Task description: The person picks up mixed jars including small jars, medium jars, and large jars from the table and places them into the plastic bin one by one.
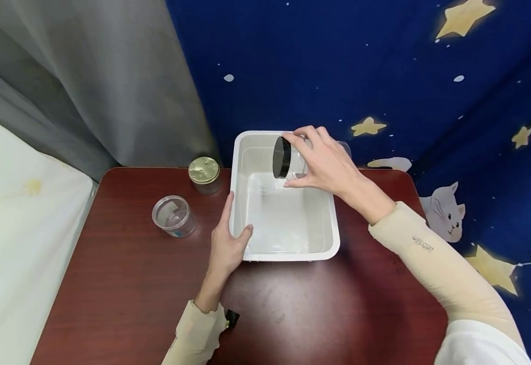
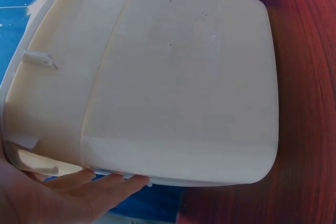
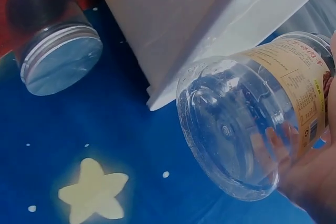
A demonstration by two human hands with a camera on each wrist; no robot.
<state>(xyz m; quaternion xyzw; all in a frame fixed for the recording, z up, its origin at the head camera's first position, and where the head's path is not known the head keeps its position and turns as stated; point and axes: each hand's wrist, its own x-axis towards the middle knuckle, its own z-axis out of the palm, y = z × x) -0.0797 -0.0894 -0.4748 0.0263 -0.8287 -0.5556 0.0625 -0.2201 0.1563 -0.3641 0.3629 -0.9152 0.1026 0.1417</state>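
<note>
My right hand (image 1: 327,157) holds a clear plastic jar (image 3: 231,124) on its side over the far part of a white plastic bin (image 1: 288,218). The jar's black lid (image 1: 281,157) points left, and a printed label (image 3: 294,72) wraps its body. At the bin's left rim, my left hand (image 1: 229,243) has its thumb on the inner side and the other fingers outside. Those fingers (image 2: 105,192) lie along the bin's outer wall in the left wrist view. Inside the bin, the visible floor is bare.
Left of the bin stand a jar with a gold-coloured foil top (image 1: 203,170) and a clear round tub (image 1: 174,215). Another clear jar with a silvery lid (image 3: 63,59) shows beside the bin in the right wrist view. Behind the red-brown table (image 1: 138,284) hang grey and blue curtains (image 1: 270,66).
</note>
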